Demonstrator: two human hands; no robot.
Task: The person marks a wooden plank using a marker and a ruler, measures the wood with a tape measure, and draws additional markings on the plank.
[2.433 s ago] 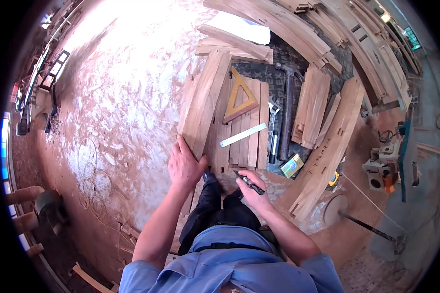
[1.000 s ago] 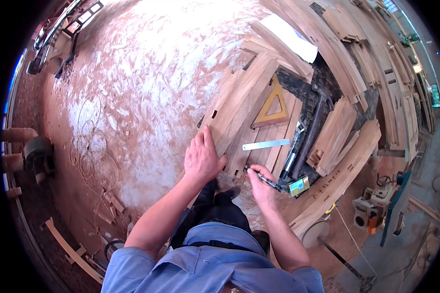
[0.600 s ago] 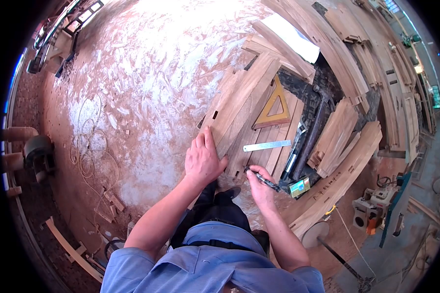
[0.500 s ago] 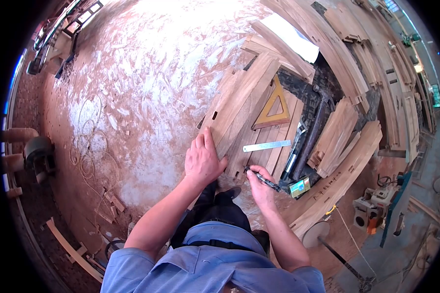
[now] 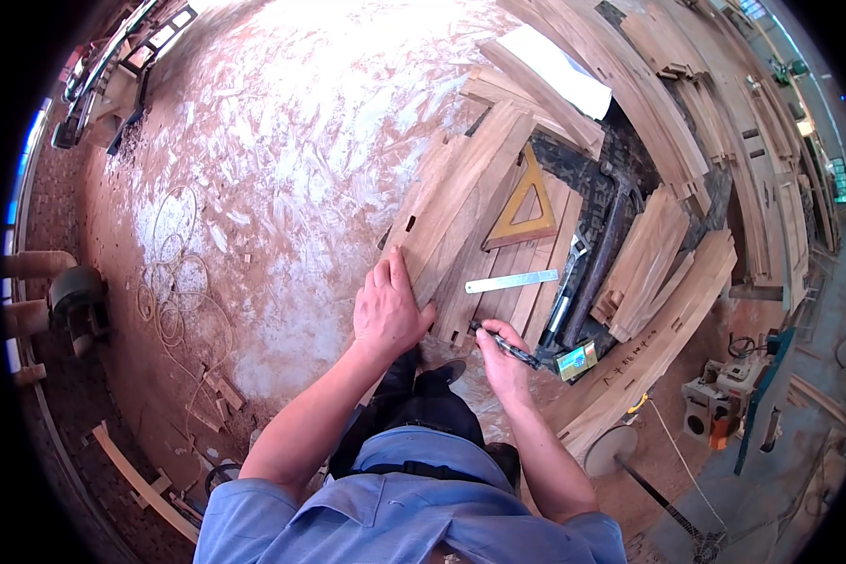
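Note:
My left hand rests on the near end of a long wooden board with a dark slot in it, the thumb apart from the fingers. Between the thumb and fingers of my right hand is a dark marker pen, its tip by the near ends of the boards. A yellow triangular square and a short metal ruler lie on the boards beside the long one. Just right of the pen is a small green and yellow box.
A hammer lies on dark cloth right of the boards. Further right are short wood pieces and a long board with writing. A white machine stands at the right; looped cord lies on the floor at the left.
Since the oldest frame the view has turned, so the boards appear further right. My left hand has its fingers further over the slotted board. Over the last second both hands have barely moved.

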